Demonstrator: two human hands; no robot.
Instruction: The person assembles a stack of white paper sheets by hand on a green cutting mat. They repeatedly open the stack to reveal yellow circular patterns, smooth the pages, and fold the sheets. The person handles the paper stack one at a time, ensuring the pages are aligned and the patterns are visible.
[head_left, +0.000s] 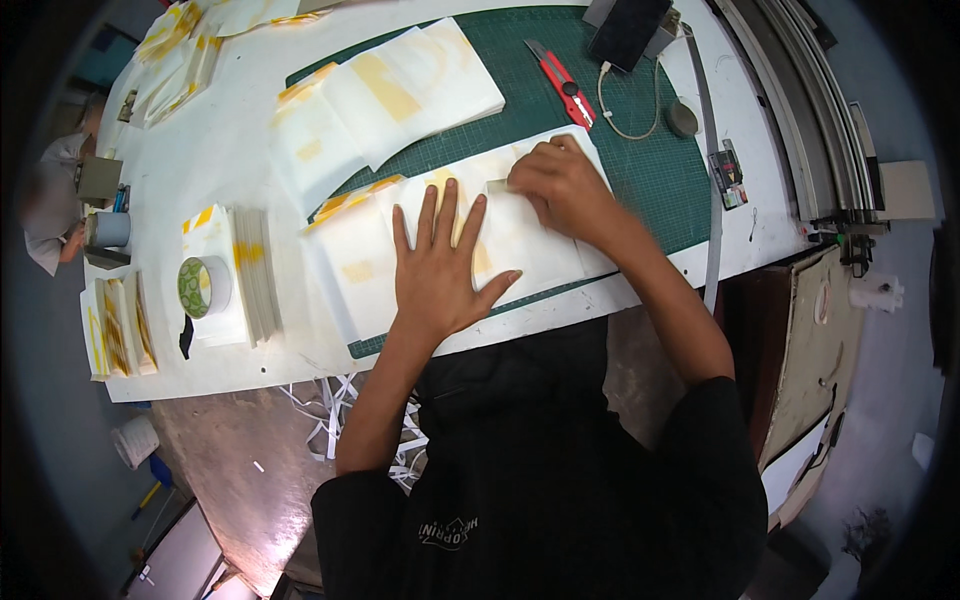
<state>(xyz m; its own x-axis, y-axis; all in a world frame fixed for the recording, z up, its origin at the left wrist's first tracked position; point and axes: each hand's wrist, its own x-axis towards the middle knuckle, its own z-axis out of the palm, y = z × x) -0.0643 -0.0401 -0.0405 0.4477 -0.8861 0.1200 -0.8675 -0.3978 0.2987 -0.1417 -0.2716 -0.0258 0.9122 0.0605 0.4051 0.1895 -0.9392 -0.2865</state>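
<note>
White paper with yellow patches (pixel 520 242) lies on the near part of the green cutting mat (pixel 662 205). The person's left hand (pixel 440 275) presses flat on the paper around the mat's middle, all 5 digits spread. The right hand (pixel 562 190), toward the mat's right side, has its fingers curled together; whether they pinch the small pale strip (pixel 497 186) at their tips is unclear. On the mat's far part lie more patched papers (pixel 400 90) and 1 red cutter (pixel 563 88). Left of the mat, 1 tape roll (pixel 205 287) rests on a paper stack (pixel 254 275).
</note>
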